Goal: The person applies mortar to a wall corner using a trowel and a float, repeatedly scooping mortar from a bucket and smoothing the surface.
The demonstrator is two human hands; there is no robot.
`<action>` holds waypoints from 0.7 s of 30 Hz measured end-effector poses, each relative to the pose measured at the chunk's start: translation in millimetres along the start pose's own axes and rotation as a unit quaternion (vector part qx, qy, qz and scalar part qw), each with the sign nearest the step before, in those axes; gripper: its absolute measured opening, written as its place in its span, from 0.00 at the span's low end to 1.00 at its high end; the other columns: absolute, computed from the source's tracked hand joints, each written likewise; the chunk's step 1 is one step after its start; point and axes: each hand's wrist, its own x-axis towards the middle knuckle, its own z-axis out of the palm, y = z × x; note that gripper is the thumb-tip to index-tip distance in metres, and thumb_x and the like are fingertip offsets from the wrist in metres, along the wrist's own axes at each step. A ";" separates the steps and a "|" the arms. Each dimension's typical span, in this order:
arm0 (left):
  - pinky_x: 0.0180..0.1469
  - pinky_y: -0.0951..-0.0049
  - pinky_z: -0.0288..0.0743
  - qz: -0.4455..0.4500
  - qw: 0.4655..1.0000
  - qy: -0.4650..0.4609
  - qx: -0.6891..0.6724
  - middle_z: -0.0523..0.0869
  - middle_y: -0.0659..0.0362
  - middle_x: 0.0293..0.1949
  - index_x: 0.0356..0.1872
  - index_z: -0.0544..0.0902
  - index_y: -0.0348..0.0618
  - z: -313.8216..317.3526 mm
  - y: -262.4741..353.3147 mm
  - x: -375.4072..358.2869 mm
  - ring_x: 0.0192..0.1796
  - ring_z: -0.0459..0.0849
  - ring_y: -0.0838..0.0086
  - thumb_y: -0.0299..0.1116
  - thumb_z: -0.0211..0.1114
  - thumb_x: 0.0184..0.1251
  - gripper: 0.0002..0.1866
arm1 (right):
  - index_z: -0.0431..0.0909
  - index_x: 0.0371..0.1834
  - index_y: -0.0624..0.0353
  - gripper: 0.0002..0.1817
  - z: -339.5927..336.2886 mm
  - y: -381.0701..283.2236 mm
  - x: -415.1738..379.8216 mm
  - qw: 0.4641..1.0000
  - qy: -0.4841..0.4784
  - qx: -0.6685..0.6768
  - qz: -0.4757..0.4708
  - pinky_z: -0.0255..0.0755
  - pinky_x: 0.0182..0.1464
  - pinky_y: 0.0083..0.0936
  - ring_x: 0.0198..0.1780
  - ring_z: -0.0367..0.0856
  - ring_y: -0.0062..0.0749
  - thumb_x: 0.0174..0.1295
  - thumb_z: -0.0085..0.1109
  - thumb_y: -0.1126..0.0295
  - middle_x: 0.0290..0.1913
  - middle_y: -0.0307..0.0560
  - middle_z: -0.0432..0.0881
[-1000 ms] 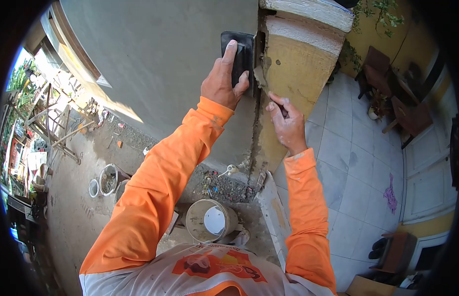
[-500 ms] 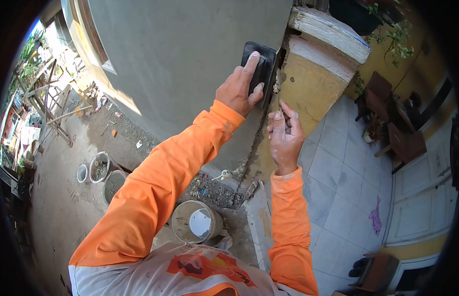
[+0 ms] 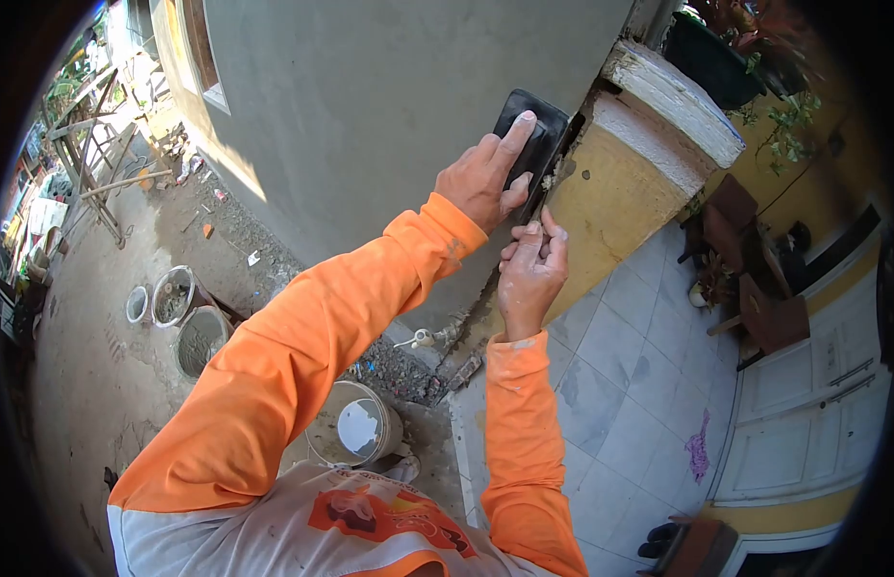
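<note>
We note a black float (image 3: 548, 135) lying flat against the grey wall (image 3: 370, 115), at its edge beside the yellow pillar (image 3: 610, 192). The float is a dark rectangular plate with rounded corners and a raised handle on its back. The left hand (image 3: 480, 183) grips this handle, with one finger extended along it and the thumb at the lower side. The right hand (image 3: 533, 274) is just below the float, its fingers bent together near the joint; we cannot tell whether its grip is closed on anything.

We observe a smooth, matt, evenly grey surface on the wall. The pillar is flat and stained, with rough grey lumps of mortar (image 3: 551, 181) along its edge. Its white cap (image 3: 678, 96) is stepped, thick and chipped. Below, we find a round bucket (image 3: 393, 423) containing white material, a tub (image 3: 189, 370) of coarse grey paste, and pale square tiles (image 3: 601, 365).
</note>
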 end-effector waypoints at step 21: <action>0.40 0.61 0.77 -0.024 1.000 -0.019 0.000 0.76 0.55 0.38 0.74 0.59 0.56 -1.2 1.2 -1.2 0.38 0.79 0.58 0.36 0.67 0.61 0.39 | 0.75 0.59 0.65 0.16 -36.1 -14.8 2.9 0.989 -0.081 -0.125 0.013 0.68 0.28 0.16 0.26 0.71 0.15 0.72 0.51 0.70 0.32 0.40 0.79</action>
